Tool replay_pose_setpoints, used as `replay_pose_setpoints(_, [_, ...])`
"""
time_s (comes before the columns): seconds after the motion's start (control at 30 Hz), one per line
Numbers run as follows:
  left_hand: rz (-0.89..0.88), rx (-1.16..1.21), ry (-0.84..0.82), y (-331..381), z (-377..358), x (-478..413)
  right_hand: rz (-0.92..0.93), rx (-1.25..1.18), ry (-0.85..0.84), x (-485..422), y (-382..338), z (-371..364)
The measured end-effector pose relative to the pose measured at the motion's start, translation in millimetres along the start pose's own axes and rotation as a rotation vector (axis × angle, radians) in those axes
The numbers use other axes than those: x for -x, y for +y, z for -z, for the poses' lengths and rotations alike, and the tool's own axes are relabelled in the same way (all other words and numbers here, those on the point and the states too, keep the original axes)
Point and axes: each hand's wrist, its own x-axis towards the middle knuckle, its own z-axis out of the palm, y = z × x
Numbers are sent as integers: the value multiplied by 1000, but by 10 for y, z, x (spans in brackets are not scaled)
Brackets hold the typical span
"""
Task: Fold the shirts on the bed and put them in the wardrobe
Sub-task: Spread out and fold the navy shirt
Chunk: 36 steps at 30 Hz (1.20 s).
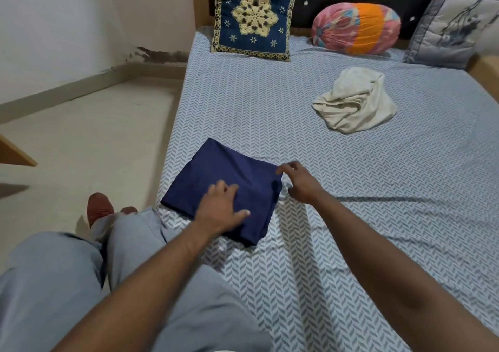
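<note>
A navy blue shirt (216, 168) lies folded into a flat rectangle near the bed's left edge. My left hand (222, 207) rests flat on its near half, fingers spread. My right hand (298, 181) hovers at the shirt's right corner, fingers loosely curled and touching the edge; whether it pinches the cloth I cannot tell. A cream shirt (356, 100) sits crumpled in a heap farther up the bed, to the right. The wardrobe is out of sight.
The bed (378, 216) has a blue-and-white herringbone sheet. Against the dark headboard stand a navy embroidered cushion (253, 17), a pink-orange bolster (356, 27) and a grey cushion (453, 27). Bare floor (89, 141) lies left of the bed; my knees and a brown shoe (100, 207) are there.
</note>
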Motion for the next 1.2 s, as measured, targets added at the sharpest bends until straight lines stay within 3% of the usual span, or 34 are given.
replay_pose_setpoints(0.17, [2,-137,-144,521,-244,225,90,234,-100,-173,48,-44])
replay_pose_setpoints(0.33, [-24,-285,-211,563,-346,290,91,227,-3,-262,48,-110])
replay_pose_setpoints(0.67, [-135,-295,-36,464,-358,337,21,-29,11,-475,47,-75])
replay_pose_setpoints(0.77, [-99,-195,15,400,-254,339,54,-138,44,-491,35,-37])
replay_pose_setpoints(1.0, [-34,300,281,-65,609,334,101,-495,301,-262,-121,337])
replay_pose_setpoints(1.1, [-41,458,393,-185,1126,402,158,-680,293,-31,-270,625])
replay_pose_setpoints(1.2, [-51,648,336,-281,1469,461,243,-819,207,305,-472,930])
